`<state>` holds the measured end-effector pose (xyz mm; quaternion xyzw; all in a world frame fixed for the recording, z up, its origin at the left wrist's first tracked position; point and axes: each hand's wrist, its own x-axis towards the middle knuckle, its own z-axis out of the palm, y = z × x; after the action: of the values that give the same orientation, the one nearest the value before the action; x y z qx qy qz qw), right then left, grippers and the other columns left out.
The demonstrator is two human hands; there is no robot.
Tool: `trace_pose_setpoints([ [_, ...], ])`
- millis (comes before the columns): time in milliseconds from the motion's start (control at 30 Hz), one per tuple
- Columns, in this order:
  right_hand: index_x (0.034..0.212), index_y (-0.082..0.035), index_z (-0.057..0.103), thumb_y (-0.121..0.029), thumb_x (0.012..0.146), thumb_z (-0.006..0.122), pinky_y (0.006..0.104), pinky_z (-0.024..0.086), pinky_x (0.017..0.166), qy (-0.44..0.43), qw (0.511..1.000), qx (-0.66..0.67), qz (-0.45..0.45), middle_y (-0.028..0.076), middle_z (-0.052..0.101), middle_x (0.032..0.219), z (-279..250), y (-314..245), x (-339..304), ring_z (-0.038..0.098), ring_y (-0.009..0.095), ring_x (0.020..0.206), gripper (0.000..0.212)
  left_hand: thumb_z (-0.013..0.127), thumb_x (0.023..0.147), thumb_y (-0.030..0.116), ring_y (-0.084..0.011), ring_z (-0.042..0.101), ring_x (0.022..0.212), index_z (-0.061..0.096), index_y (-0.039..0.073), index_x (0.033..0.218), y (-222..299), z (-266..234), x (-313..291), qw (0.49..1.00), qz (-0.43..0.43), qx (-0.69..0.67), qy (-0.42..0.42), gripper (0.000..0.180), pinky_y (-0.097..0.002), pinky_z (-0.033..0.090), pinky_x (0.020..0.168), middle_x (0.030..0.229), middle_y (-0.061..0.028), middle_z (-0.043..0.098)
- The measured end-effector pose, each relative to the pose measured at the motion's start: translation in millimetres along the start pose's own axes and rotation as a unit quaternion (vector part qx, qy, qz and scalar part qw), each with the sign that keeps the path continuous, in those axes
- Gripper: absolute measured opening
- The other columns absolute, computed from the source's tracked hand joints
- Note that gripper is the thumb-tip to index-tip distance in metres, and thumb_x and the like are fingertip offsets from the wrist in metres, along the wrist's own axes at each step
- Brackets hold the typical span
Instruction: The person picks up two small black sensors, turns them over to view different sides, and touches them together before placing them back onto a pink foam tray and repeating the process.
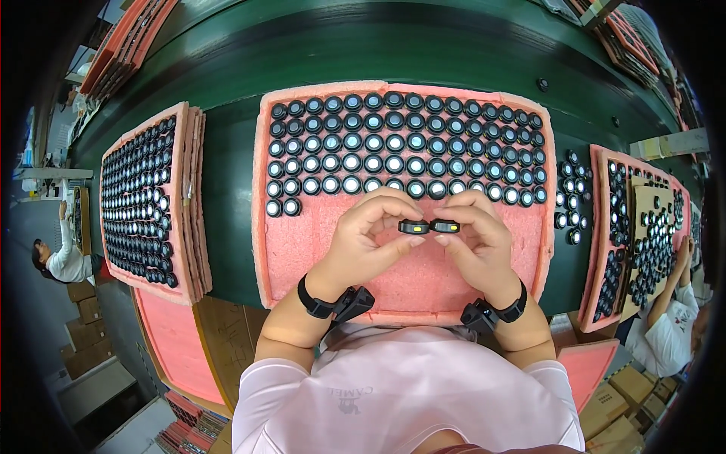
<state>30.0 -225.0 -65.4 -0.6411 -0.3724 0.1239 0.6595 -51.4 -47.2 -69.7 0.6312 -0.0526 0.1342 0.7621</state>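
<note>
My left hand (367,240) pinches a small black round piece with a yellow mark (413,227) between thumb and fingers. A matching black round piece (445,226), also with a yellow mark on its rim, is pinched in my right hand (484,240). The two pieces are held side by side on edge, nearly touching, above the pink foam tray (340,265). Rows of similar black round pieces with pale tops (395,142) fill the tray's far part. Two more pieces form a short row at the tray's left. Both my wrists wear black strapped devices.
A stack of pink trays (193,197) full of round pieces stands to the left. At right, loose pieces (572,193) lie beside another filled tray (605,291), with cardboard on it. The green bench (318,45) extends behind. A person sits on each side.
</note>
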Motion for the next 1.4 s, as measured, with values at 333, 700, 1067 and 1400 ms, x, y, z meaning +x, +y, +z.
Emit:
trace_pose_setpoints([
  [333,0.11,0.001,0.059,0.003,0.081,0.071,0.0248,0.047,0.074,0.012,1.0,0.003,0.02,0.011,0.057,0.1,4.7,-1.5,-7.5,0.057,0.016,0.087,0.032,0.069,0.08,-0.006,-0.018,0.061,0.092,0.061,-0.001,0.102,-0.6,0.7,-5.9,0.998,0.024,0.052,0.006,0.024,-0.0303,0.053,0.084,0.104,-0.0112,0.057],
  [700,0.103,0.0,0.058,-0.001,0.082,0.072,0.0268,0.048,0.07,0.009,0.999,-0.004,-0.04,0.012,0.06,0.096,2.9,9.8,-5.0,0.058,0.017,0.082,0.025,0.071,0.081,0.001,-0.0186,0.058,0.078,0.064,0.002,0.1,-4.6,-5.6,-4.1,0.981,0.103,0.165,0.005,0.02,-0.0284,0.047,0.068,0.089,-0.0077,0.06],
  [1067,0.1,-0.002,0.062,-0.004,0.081,0.074,0.0253,0.046,0.068,0.045,0.998,0.028,0.02,0.008,0.063,0.094,8.5,10.1,-11.1,0.058,0.015,0.078,0.023,0.068,0.084,0.0,-0.0158,0.057,0.084,0.061,0.002,0.104,-4.8,-6.1,-3.9,0.98,0.094,0.176,-0.015,0.022,-0.0263,0.046,0.073,0.095,-0.007,0.059],
  [1400,0.105,-0.001,0.061,0.004,0.083,0.066,0.0272,0.047,0.08,-0.015,0.995,-0.091,0.035,0.008,0.059,0.098,25.0,10.4,1.3,0.058,0.017,0.087,0.023,0.069,0.078,-0.001,-0.0211,0.06,0.087,0.064,0.002,0.103,29.6,-32.3,-15.7,0.971,0.043,0.237,0.011,0.025,-0.0308,0.049,0.079,0.092,-0.0079,0.06],
])
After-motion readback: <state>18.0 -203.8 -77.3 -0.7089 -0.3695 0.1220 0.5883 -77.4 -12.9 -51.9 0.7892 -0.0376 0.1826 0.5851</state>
